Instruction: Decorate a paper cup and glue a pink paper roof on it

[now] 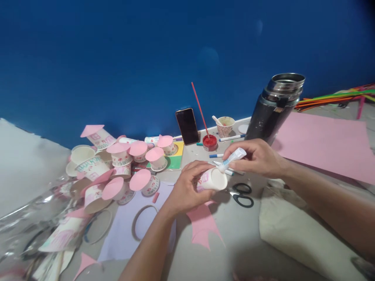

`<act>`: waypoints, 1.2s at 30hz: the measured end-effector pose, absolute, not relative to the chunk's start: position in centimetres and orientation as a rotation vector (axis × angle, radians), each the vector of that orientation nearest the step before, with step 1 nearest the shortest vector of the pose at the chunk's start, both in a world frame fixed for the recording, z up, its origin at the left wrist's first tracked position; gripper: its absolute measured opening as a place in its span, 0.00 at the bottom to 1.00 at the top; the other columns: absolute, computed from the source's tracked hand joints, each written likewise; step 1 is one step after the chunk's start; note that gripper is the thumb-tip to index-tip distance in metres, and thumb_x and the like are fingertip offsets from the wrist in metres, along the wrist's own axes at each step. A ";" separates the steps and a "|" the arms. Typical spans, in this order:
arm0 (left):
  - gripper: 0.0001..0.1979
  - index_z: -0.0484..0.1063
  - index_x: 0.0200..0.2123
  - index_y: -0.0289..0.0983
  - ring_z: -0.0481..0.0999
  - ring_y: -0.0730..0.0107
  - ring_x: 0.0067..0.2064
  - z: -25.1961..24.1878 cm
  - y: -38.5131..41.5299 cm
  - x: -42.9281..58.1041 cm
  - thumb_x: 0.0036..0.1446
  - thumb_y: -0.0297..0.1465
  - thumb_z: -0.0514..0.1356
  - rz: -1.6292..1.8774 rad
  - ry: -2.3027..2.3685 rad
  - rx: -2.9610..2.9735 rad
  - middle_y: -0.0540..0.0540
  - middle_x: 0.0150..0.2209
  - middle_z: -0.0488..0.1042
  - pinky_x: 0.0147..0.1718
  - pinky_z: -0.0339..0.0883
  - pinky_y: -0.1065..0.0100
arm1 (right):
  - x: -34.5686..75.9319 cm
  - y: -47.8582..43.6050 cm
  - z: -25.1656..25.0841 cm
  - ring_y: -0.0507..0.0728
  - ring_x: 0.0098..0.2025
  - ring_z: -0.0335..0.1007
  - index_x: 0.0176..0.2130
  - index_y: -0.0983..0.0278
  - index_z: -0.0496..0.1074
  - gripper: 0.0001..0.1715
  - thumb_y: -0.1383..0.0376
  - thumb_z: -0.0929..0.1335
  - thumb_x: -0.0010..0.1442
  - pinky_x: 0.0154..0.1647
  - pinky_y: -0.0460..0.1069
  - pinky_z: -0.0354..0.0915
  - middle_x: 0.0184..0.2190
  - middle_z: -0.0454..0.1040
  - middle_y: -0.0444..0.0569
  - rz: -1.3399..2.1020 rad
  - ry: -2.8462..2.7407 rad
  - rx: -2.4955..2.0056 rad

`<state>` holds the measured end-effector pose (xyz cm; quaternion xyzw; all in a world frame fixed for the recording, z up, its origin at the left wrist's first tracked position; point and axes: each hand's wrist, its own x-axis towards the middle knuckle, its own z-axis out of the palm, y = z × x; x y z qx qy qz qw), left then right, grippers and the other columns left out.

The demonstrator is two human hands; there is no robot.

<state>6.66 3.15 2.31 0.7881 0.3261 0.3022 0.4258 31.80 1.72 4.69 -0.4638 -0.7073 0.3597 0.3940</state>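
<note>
My left hand [191,187] is wrapped round a small white paper cup [219,180] with pink drawings, tilted so that its round end faces right. In my right hand [256,156] is a white glue stick [235,158], pinched between thumb and fingers. Its lower tip meets the cup's rim, or lies just over it. Under the hands lie a cut pink paper scrap [203,224] and black-handled scissors [243,195], the blades partly hidden behind the cup. Several decorated paper cups with pink paper tops [140,179] crowd the left side.
Behind the hands stand a phone [187,125], a red paint pot [210,143] with a brush, a patterned cup [225,127] and a dark flask [272,109]. Pink paper [325,144] lies right, beside cloth [293,226]. Tape rings [136,224] rest on lilac paper [123,242].
</note>
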 end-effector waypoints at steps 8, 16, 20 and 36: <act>0.22 0.78 0.47 0.41 0.76 0.55 0.53 2.1 3.4 6.8 0.45 0.27 0.70 0.931 0.939 1.769 0.44 0.50 0.78 0.53 0.67 0.59 | 31.2 1.0 5.0 0.49 0.21 0.57 0.35 0.63 0.82 0.10 0.60 0.73 0.54 0.20 0.45 0.51 0.22 0.70 0.41 0.952 -1.748 -1.210; 0.21 0.77 0.48 0.42 0.75 0.52 0.54 1.9 3.0 7.3 0.48 0.29 0.70 0.820 0.978 1.980 0.43 0.48 0.78 0.54 0.66 0.54 | 29.9 0.0 5.3 0.48 0.23 0.62 0.38 0.62 0.82 0.09 0.63 0.74 0.56 0.21 0.44 0.56 0.27 0.76 0.43 0.880 -1.750 -1.075; 0.22 0.77 0.49 0.41 0.74 0.51 0.54 1.9 2.8 7.5 0.48 0.31 0.72 0.772 0.941 2.002 0.42 0.48 0.78 0.55 0.65 0.53 | 29.6 -0.1 5.3 0.49 0.23 0.63 0.38 0.62 0.82 0.08 0.63 0.74 0.57 0.22 0.45 0.56 0.27 0.77 0.44 0.758 -1.741 -1.113; 0.24 0.80 0.48 0.39 0.75 0.55 0.51 1.7 3.8 6.2 0.44 0.32 0.73 0.765 0.741 1.580 0.44 0.47 0.79 0.52 0.65 0.60 | 32.3 0.8 6.2 0.51 0.26 0.68 0.39 0.61 0.81 0.07 0.62 0.72 0.61 0.25 0.47 0.60 0.33 0.81 0.46 0.511 -1.995 -1.110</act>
